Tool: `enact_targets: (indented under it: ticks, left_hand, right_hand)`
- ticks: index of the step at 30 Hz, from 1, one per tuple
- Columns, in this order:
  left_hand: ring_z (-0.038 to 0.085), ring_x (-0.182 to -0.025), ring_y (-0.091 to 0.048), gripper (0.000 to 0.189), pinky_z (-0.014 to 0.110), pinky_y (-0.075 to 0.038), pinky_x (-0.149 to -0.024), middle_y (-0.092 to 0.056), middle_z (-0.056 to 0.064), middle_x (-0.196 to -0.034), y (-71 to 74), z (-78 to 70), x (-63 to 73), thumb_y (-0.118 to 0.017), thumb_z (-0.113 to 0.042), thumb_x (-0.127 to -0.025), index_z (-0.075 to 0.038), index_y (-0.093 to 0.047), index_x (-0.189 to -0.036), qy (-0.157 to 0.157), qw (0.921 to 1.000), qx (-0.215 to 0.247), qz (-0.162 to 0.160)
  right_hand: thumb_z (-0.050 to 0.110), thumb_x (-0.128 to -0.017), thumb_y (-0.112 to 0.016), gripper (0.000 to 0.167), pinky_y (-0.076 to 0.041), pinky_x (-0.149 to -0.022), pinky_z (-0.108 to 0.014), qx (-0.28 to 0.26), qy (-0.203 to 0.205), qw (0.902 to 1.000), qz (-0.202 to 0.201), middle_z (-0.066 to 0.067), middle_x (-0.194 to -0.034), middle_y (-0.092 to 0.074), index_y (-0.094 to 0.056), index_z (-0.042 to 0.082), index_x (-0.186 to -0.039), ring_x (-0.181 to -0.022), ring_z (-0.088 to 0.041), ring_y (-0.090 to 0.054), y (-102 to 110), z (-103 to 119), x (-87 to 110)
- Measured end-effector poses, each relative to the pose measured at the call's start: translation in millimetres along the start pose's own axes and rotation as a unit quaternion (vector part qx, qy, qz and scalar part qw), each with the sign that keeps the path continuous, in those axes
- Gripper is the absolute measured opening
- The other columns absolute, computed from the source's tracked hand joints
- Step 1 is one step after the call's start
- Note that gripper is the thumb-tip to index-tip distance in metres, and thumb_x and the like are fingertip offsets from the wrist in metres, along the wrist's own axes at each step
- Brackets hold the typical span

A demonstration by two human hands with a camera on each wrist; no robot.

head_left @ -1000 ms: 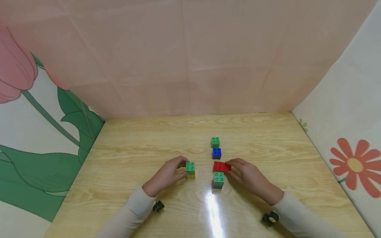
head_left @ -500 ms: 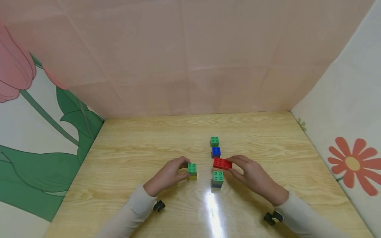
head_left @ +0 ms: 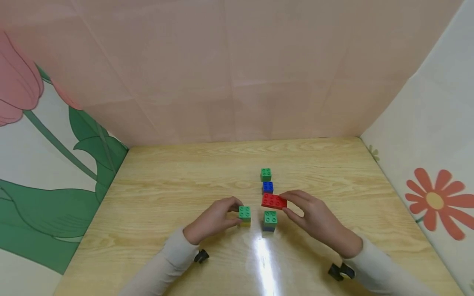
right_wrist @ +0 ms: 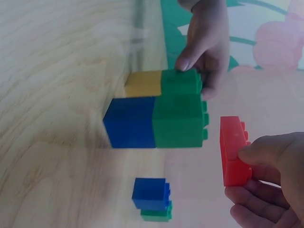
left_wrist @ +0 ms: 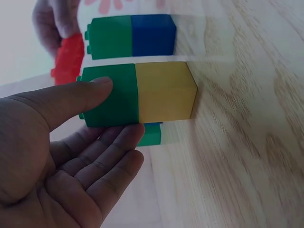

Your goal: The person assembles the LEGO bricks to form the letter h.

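My left hand point(head_left: 214, 218) pinches a small green building brick point(left_wrist: 111, 97) between thumb and fingers. That brick sits on a yellow brick point(left_wrist: 166, 90), which stands on the table. Close to its right is a second stack, a green brick point(right_wrist: 178, 121) on a blue brick point(right_wrist: 130, 122). With thumb and fingertips, my right hand point(head_left: 314, 213) holds a longer red brick point(head_left: 273, 201) by its right end. In the right wrist view the red brick hangs higher than the tops of both stacks, studs up.
Behind the stacks, a loose blue brick point(head_left: 268, 188) and a loose green brick point(head_left: 266, 174) stand in line on the wooden table point(head_left: 177, 168). A pink sheet point(head_left: 229, 82) rises at the table's back edge, with flower-printed panels on both sides.
The red brick has been lifted off the table in my right hand. My left hand has slid the green-and-yellow stack right, nearer the green-and-blue stack.
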State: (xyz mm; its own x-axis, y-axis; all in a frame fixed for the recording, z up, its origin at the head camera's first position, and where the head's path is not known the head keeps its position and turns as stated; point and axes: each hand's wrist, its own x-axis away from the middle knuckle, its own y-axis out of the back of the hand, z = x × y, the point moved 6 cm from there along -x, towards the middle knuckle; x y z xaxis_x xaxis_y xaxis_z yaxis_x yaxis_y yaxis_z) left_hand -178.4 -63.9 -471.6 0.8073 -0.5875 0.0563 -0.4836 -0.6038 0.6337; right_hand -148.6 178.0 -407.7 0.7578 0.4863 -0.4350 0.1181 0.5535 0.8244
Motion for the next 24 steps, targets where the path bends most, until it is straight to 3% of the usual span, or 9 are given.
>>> enact_targets:
  ticks: [8,24]
  left_hand:
    - [0.013,-0.107,-0.063,0.035,0.026,-0.051,-0.091,-0.065,-0.004,-0.113,-5.3,-8.6,-4.3,-0.075,-0.02,-0.087,-0.013,-0.059,-0.118,-0.005,0.9996,-0.026,0.006]
    - [0.009,-0.108,-0.062,0.037,0.027,-0.051,-0.093,-0.064,-0.002,-0.117,-11.9,-12.4,-7.5,-0.075,-0.018,-0.088,-0.013,-0.058,-0.121,-0.015,0.9997,-0.018,0.012]
  right_hand:
    - [0.012,-0.08,-0.08,0.039,-0.058,-0.08,-0.032,-0.018,0.03,0.9993,-0.011,-0.003,-0.115,-0.066,-0.068,0.007,-0.117,-0.103,-0.02,-0.065,1,16,-1.3]
    - [0.012,-0.079,-0.082,0.039,-0.057,-0.079,-0.027,-0.045,0.044,0.998,0.006,-0.001,-0.116,-0.065,-0.068,0.009,-0.116,-0.102,-0.017,-0.065,-15,28,-5.5]
